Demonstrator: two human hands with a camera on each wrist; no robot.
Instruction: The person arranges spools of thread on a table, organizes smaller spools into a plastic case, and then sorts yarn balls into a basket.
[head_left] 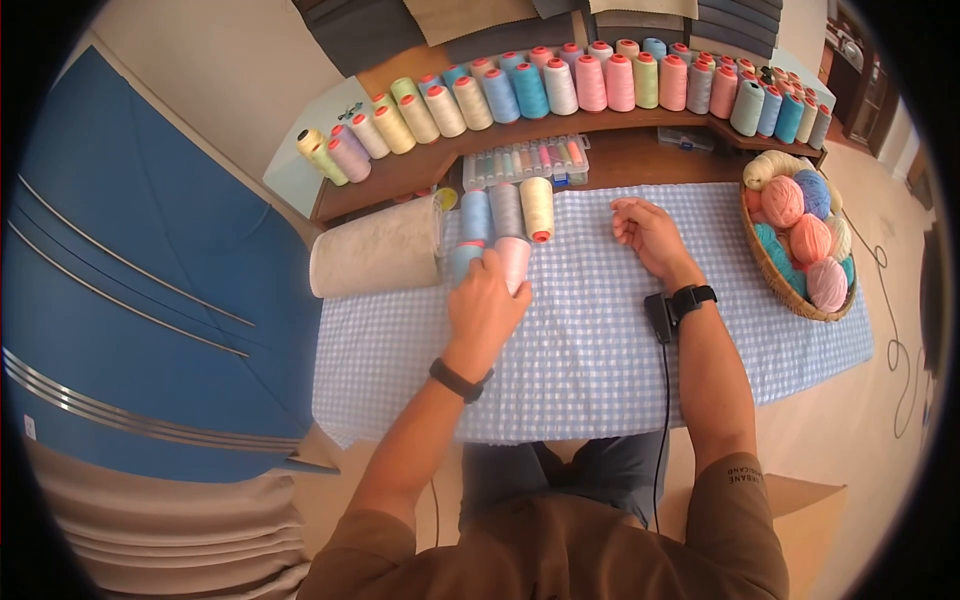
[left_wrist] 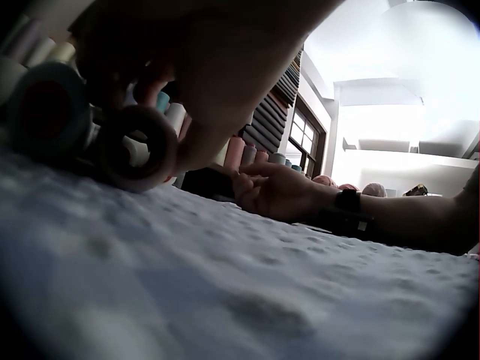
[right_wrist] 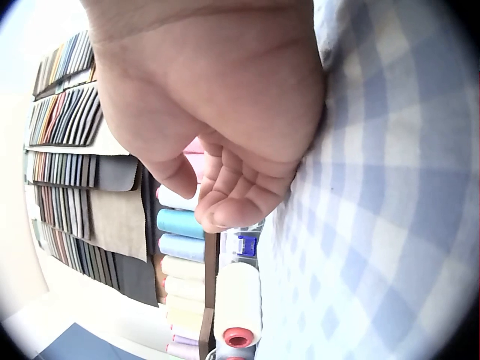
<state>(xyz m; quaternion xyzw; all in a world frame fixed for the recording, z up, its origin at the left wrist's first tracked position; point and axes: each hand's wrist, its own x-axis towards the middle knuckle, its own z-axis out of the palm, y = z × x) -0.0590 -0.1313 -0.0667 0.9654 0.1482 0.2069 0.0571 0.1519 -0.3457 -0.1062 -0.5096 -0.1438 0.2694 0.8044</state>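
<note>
My left hand (head_left: 486,312) pinches a pink thread cone (head_left: 514,262), thumb on its right side and fingers on its left. In the left wrist view the open end of that cone (left_wrist: 139,186) faces the camera, lying on the cloth. A light blue cone (head_left: 467,258) lies just left of it, beside the fingers. Behind these lie another blue cone (head_left: 476,214), a grey cone (head_left: 507,212) and a cream cone (head_left: 538,208) with a red end. My right hand (head_left: 650,236) rests on its side on the cloth, fingers loosely curled around nothing.
A blue-and-white checked cloth (head_left: 590,340) covers the table. Left stands a large pale fabric roll (head_left: 375,250); right, a wicker basket (head_left: 770,262) of yarn balls. Behind are a clear case (head_left: 480,165) of small spools and a curved wooden shelf (head_left: 560,128) lined with thread cones.
</note>
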